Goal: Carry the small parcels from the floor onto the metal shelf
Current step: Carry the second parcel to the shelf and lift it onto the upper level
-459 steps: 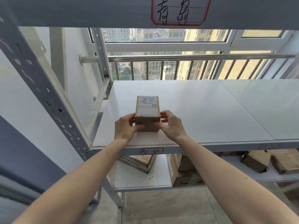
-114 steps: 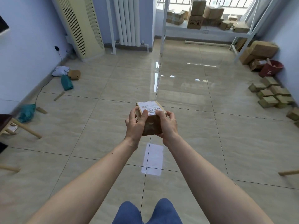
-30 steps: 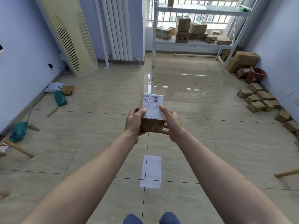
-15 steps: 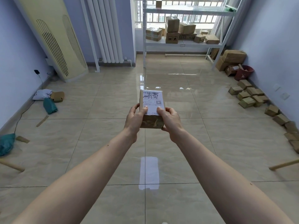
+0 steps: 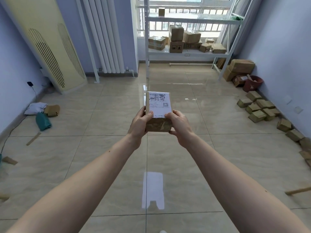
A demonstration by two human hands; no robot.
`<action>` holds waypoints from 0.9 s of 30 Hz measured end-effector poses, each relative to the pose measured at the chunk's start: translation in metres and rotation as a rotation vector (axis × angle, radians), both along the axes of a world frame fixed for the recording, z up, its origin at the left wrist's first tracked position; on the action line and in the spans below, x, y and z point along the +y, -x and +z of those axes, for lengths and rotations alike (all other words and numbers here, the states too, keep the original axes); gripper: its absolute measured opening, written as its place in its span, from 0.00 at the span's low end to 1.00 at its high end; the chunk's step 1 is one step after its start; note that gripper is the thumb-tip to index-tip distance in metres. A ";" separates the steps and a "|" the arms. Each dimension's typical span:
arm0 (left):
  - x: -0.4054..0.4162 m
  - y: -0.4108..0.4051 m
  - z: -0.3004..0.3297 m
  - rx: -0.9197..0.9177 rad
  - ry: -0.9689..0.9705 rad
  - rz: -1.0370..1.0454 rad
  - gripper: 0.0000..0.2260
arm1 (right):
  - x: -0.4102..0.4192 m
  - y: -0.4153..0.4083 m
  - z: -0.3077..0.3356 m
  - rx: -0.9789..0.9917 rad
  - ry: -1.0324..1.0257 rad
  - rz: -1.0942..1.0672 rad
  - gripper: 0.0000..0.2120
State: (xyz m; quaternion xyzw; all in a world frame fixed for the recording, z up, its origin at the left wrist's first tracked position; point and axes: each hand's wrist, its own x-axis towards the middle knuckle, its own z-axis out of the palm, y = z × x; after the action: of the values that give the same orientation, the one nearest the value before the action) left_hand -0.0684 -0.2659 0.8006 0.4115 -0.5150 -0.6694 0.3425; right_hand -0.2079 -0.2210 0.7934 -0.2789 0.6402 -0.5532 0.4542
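A small brown parcel (image 5: 159,111) with a white shipping label on top is held out in front of me at chest height. My left hand (image 5: 138,122) grips its left side and my right hand (image 5: 179,125) grips its right side. The white metal shelf (image 5: 185,53) stands at the far end of the room by the window. Its lower board carries several cardboard boxes, and one small box (image 5: 161,11) sits on the upper board. More small parcels (image 5: 259,106) lie on the floor along the right wall.
A cream standing air conditioner (image 5: 48,42) and a white radiator (image 5: 102,36) stand at the left wall. Bags and wood scraps (image 5: 42,113) litter the left floor. Larger boxes (image 5: 239,69) and a red bucket (image 5: 252,83) sit right of the shelf. Tiled floor stretches between me and the shelf.
The shelf has come nearer and higher in view as I walk towards it. Both hands keep the same hold on the parcel, now raised a little.
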 end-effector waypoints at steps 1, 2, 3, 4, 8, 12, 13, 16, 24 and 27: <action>-0.009 0.006 0.002 0.006 -0.004 0.012 0.13 | -0.009 0.007 0.002 0.006 0.002 0.008 0.15; -0.018 0.013 0.003 0.013 -0.011 0.024 0.13 | -0.018 0.014 0.003 0.010 0.003 0.012 0.16; -0.027 0.019 0.005 0.020 -0.019 0.035 0.14 | -0.028 0.021 0.004 0.011 0.003 0.010 0.18; -0.035 0.025 0.007 0.026 -0.026 0.043 0.15 | -0.037 0.027 0.005 0.010 0.001 0.004 0.19; -0.075 0.045 0.010 0.036 -0.018 0.040 0.10 | -0.078 0.049 0.007 0.004 0.007 -0.020 0.21; -0.127 0.061 0.009 0.037 0.006 0.007 0.11 | -0.128 0.066 0.009 -0.002 0.012 -0.024 0.19; -0.141 0.064 0.009 0.042 0.018 -0.003 0.11 | -0.142 0.071 0.010 0.001 0.017 -0.027 0.19; -0.189 0.075 0.011 0.059 0.041 -0.022 0.11 | -0.187 0.082 0.015 0.009 0.041 -0.029 0.19; -0.313 0.110 0.022 0.046 0.048 -0.054 0.14 | -0.295 0.110 0.026 0.020 0.059 -0.094 0.21; -0.354 0.128 0.018 0.045 0.043 -0.048 0.20 | -0.331 0.125 0.027 0.024 0.054 -0.118 0.21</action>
State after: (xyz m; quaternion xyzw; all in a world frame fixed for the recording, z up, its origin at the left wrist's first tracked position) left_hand -0.1967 -0.6203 0.8187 0.3765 -0.5313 -0.6752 0.3465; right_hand -0.3331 -0.5520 0.8199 -0.2594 0.6460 -0.5927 0.4051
